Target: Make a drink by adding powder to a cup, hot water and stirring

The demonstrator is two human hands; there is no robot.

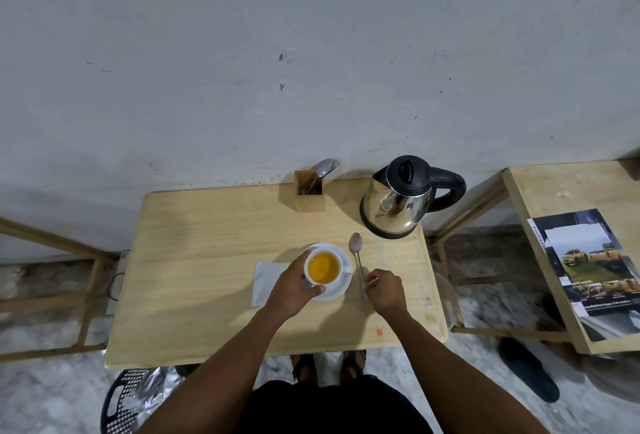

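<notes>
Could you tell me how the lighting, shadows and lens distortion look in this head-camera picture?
In the head view, soft light with no harsh glare; the left hand on the cup and the right hand at the spoon stay sharp; a broad faint shadow dims the table at left; the kettle mirrors its surroundings; wide-angle bending curves the table edges.

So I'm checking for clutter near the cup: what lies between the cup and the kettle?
In the head view, only the bowl end of the spoon lies on the table between the cup and the kettle.
</notes>
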